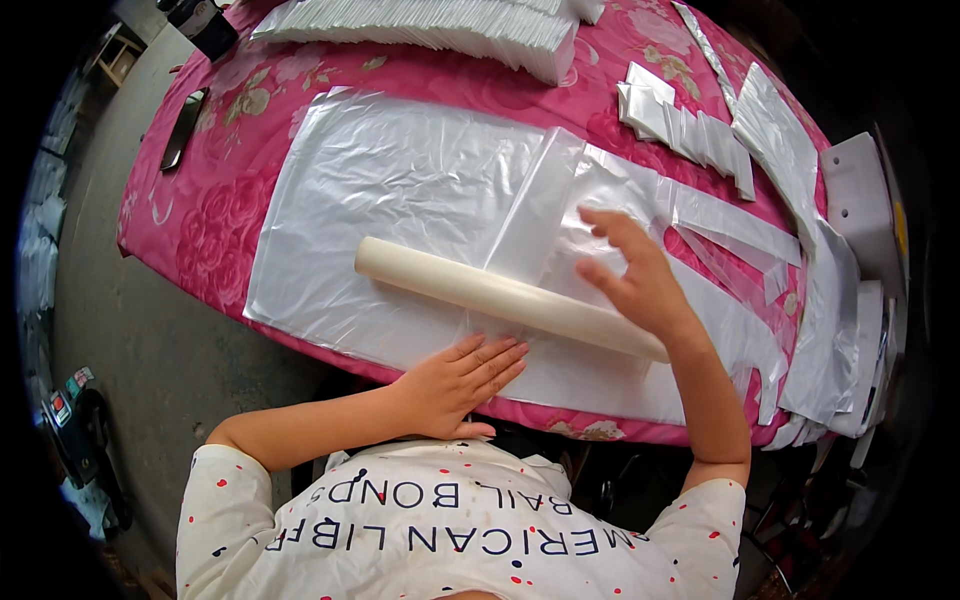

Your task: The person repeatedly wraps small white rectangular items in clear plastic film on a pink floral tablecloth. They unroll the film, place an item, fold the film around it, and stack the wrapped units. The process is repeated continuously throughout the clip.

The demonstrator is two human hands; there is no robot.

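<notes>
roll blocks centre, left sheet open

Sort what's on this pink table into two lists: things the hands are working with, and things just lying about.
In use:
- left hand, flat on the clear plastic sheet
- right hand, over the cream roll

Lying about:
- stack of folded white bags at the far edge
- small folded packets
- dark flat object at the left
- loose plastic strips at the right

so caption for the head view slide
Left hand flat on plastic sheet, right hand over cream roll.
</notes>
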